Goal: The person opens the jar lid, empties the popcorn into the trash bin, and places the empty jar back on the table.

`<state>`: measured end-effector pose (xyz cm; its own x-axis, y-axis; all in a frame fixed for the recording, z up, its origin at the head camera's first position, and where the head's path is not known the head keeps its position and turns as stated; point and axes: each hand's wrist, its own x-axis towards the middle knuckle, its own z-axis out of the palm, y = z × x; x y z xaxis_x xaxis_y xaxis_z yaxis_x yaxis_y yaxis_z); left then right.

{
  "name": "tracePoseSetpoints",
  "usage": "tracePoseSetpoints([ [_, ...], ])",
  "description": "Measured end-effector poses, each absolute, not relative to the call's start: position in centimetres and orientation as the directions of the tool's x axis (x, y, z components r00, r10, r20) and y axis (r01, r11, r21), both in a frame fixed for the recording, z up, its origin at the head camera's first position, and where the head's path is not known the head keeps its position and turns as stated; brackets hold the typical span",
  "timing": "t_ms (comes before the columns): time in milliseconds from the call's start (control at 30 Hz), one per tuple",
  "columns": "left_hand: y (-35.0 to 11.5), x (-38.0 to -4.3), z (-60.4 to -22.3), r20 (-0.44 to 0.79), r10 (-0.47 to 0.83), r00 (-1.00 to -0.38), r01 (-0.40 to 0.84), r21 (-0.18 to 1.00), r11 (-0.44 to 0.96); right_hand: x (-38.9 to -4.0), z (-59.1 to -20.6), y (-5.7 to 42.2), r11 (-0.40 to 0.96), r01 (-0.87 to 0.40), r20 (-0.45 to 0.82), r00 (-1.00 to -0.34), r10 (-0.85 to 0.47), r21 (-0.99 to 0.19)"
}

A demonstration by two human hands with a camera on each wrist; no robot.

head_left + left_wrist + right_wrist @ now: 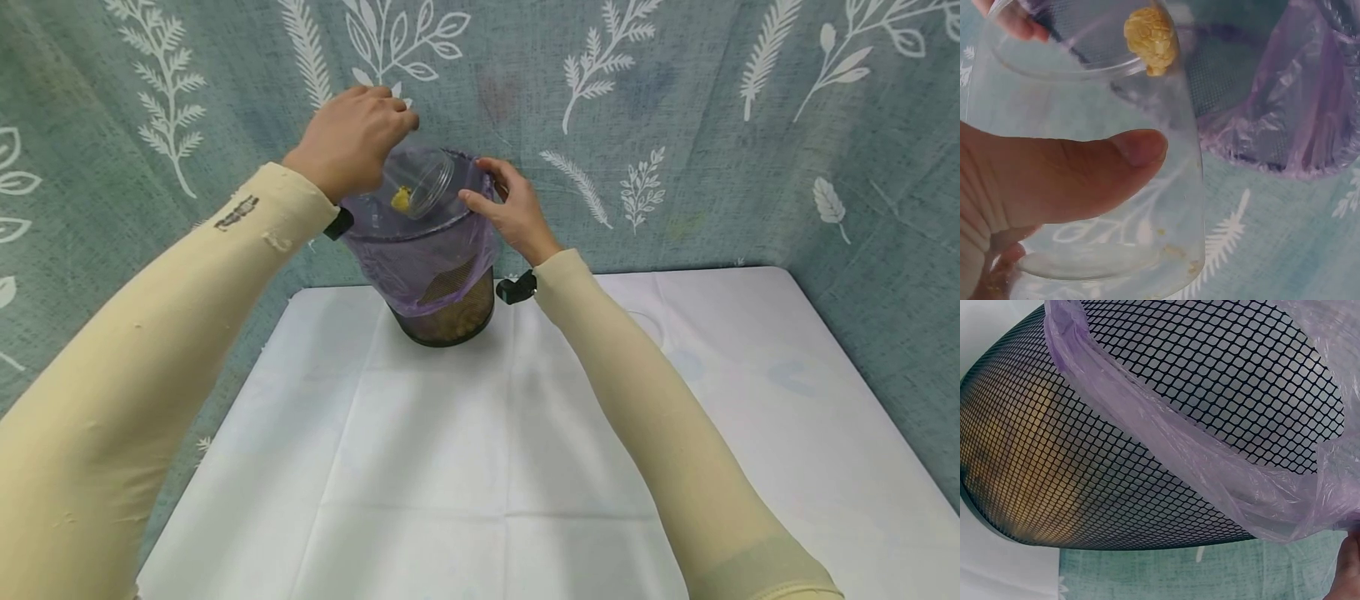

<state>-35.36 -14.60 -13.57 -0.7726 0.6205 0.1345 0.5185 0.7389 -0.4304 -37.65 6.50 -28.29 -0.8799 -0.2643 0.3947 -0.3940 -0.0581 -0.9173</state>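
Note:
My left hand grips a clear jar, tipped mouth-down over the black mesh wastebasket. A yellow clump of flake-like bits is at the jar's mouth, and small crumbs cling near its base. The left thumb lies across the jar's side in the left wrist view. Folded over the basket's rim is a purple plastic bag. My right hand holds the rim on the right through the bag, and only a bit of it shows in the right wrist view. Brownish contents show through the mesh low in the basket.
The basket stands tilted near the back edge of a table with a white cloth. Close behind hangs a blue-green curtain with white leaf prints, which also runs along both sides.

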Motion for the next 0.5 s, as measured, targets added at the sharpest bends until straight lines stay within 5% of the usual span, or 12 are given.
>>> tracePoseSetpoints([
  [500, -14.0, -35.2, -13.9, 0.134, 0.617, -0.776, 0.480, -0.509, 0.714, -40.0, -30.1, 6.3, -0.031, -0.451, 0.443, -0.861, -0.250, -0.892],
])
